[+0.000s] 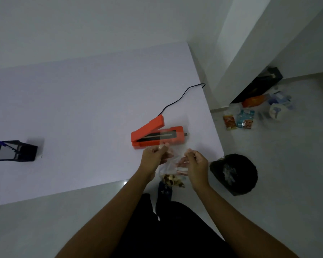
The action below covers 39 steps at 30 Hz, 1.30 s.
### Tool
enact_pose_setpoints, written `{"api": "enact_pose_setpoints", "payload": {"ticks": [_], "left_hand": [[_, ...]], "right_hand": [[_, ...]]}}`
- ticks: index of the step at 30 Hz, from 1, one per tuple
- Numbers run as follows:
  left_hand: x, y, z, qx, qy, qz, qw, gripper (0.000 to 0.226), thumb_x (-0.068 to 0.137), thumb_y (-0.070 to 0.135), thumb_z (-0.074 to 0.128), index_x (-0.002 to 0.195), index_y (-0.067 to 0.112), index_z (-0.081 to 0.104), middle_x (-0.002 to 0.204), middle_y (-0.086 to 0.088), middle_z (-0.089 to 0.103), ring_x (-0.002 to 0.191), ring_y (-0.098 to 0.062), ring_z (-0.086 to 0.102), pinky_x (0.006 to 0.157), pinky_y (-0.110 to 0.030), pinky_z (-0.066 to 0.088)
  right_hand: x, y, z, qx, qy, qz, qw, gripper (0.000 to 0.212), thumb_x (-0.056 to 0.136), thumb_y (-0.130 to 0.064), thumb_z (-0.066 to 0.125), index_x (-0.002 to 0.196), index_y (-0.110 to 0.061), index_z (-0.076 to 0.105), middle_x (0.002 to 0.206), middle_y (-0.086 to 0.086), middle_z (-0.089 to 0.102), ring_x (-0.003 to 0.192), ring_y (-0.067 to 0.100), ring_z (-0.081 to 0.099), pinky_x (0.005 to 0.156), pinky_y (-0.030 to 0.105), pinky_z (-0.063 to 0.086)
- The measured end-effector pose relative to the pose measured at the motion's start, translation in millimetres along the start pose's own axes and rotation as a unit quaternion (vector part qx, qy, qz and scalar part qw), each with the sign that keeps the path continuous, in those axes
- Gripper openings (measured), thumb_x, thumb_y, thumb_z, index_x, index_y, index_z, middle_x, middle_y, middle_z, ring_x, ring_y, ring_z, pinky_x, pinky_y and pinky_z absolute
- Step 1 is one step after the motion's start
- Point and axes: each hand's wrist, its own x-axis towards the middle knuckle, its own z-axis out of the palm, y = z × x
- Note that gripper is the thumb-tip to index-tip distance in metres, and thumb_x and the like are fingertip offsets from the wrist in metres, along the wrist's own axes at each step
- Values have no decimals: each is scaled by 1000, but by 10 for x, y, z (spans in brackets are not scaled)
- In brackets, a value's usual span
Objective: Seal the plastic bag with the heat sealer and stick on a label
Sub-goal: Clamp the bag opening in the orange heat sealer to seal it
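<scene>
A: Bag (172, 162) first: where is it?

B: Clear plastic, held up between 2 hands over the near edge of the tabletop (82, 108). The left hand (153, 158) pinches one side of the bag's upper part, the right hand (196, 161) pinches the other. Both sets of fingers are pressed together on the film, not spread. The brown contents (172, 180) hang below the fingers, toward the person's body.

A: And the mouth of the bag?

B: It rises past the fingertips, and its see-through top overlaps the orange heat sealer (157, 135) in this view. I cannot tell whether it touches the sealing strip. The sealer's arm is raised, so the slot stands open just beyond the fingers.

A: How would you do this step well?

B: I'd pull the 2 pinches apart so the film goes flat and wrinkle-free, keep the contents well below the seal line, and lay the mouth straight across the strip before 1 hand lets go to press the arm down. A crease there would probably leave a leak.

A: Any label around?

B: None that I can make out.
</scene>
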Motion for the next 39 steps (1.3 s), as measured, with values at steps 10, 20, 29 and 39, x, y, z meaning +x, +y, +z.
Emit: {"api": "enact_pose_setpoints", "payload": {"ticks": [10, 20, 29, 39], "left_hand": [[229, -295, -357, 0, 4, -41, 999, 36, 101, 28, 49, 97, -3, 66, 102, -12, 75, 96, -24, 73, 90, -43, 55], [336, -353, -463, 34, 54, -21, 998, 25, 99, 25, 55, 97, 7, 72, 94, -14, 75, 84, -32, 73, 66, -37, 59], [293, -388, -575, 42, 22, 14, 999, 21, 99, 23, 55, 96, 12, 73, 87, -2, 77, 84, -25, 74, 71, -36, 61], [426, -464, -691, 49, 33, 34, 998, 23, 97, 28, 57, 96, 12, 74, 90, -9, 77, 85, -24, 74, 78, -42, 60]], "right_hand": [[303, -18, 291, -65, -90, 58, 992, 29, 101, -26, 53, 83, -6, 64, 77, 18, 72, 68, 35, 73, 59, 57, 60], [344, 6, 430, -60, -95, 60, 992, 26, 101, -24, 52, 94, -2, 63, 83, 20, 71, 70, 31, 75, 62, 50, 62], [303, 105, 473, -33, -118, 29, 992, 24, 97, -30, 62, 94, -7, 66, 78, 14, 73, 74, 33, 74, 63, 48, 61], [441, 168, 589, -18, -101, 29, 994, 25, 93, -25, 68, 95, 0, 70, 82, 21, 74, 74, 36, 74, 65, 41, 61]]}}
